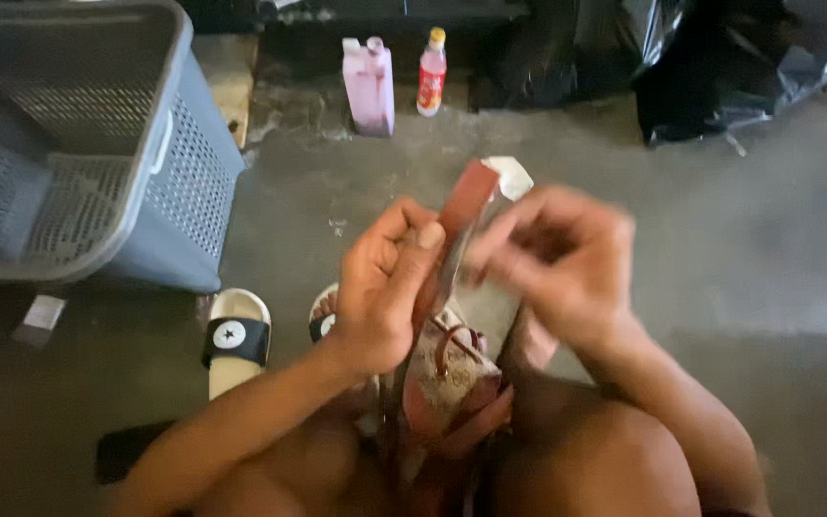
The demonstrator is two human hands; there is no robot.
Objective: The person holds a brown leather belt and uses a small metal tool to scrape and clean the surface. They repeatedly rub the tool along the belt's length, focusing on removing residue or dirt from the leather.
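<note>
Two bare hands meet over the person's lap, both closed on a reddish-brown strap point(466, 206) that rises from a small patterned bag point(447, 383) resting between the knees. On the left hand point(385, 292) the fingers point(404, 273) are curled round the strap, with the thumb pressed along its lower stretch. The right hand point(557, 263) is blurred, but its fingers point(500, 251) appear pinched on the strap just beside the left thumb. A white tip point(511, 174) shows at the strap's upper end, above both hands. The bag has a pale, speckled face with red-brown trim and a looped handle point(452, 340) on top; it sits upright against the thighs, directly below the hands. On the grey concrete floor point(739, 220) to the left stands a grey perforated laundry basket point(174, 153), and near its lower corner lie two white slide sandals with black bands, one in full view point(236, 340) and the other point(323, 311) partly hidden behind the left wrist. Farther back, against the wall, a pink jug point(368, 84) stands just beside a small red-labelled bottle with a yellow cap point(431, 72). Black plastic bags point(720, 67) are heaped at the upper right, well apart from the hands.
</note>
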